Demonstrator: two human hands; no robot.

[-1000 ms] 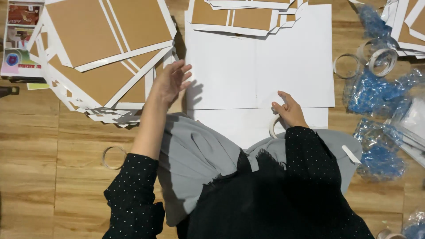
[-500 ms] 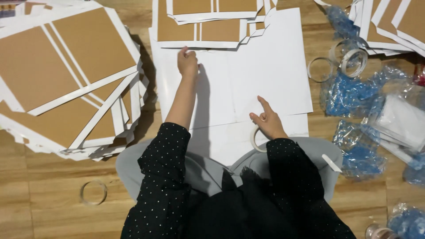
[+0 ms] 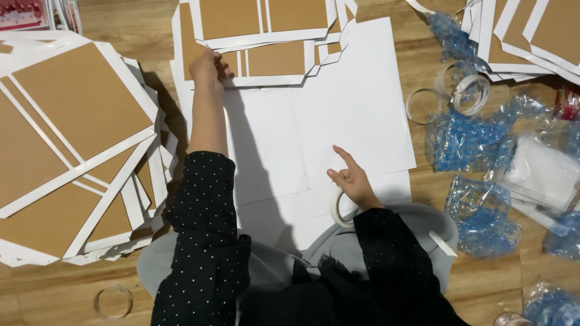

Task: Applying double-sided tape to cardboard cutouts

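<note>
Wooden plank floor fills my head view, littered with card and packaging. Largest item: fanned heap of brown card panels with white borders at far left. Next, white sheets laid flat in the centre, directly ahead of my knees. At their far edge I log a smaller stack of brown-and-white panels, overlapping the sheets. Another such pile sits top right. Crumpled blue plastic wrappers spread along the right side, with clear tape rings just beside them.

Left hand is stretched forward, fingers curled down onto the near edge of the far stack, touching the white border; whether it actually pinches a panel I cannot tell. Right hand rests on the white sheets near my lap, index finger extended, other fingers loosely bent, holding nothing; a roll of white tape is looped around its wrist
</note>
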